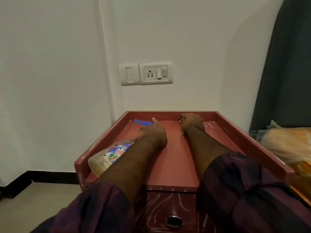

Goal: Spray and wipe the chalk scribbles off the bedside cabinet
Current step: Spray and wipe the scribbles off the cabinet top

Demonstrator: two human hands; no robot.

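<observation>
- While the left grip (153, 133) clasps the clear plastic spray bottle (107, 155), it lies along the bedside cabinet's (175, 162) left edge.
- By the far right corner's chalk scribbles (208, 124) the right grip (191, 123) curls; contents cannot be told.

We are in a bedroom of a home. A low reddish bedside cabinet (176, 162) with a raised rim fills the centre of the frame, its drawer knob (174, 221) at the bottom edge. It stands against a plain white wall (50, 64), under a household socket and switch plate (155, 73). At the upper right we see a dark curtain (286, 64), and below it, at the right edge, orange bedding (301, 167) just beside the cabinet. At the lower left, black skirting (50, 177) meets a pale floor (33, 199)
</observation>
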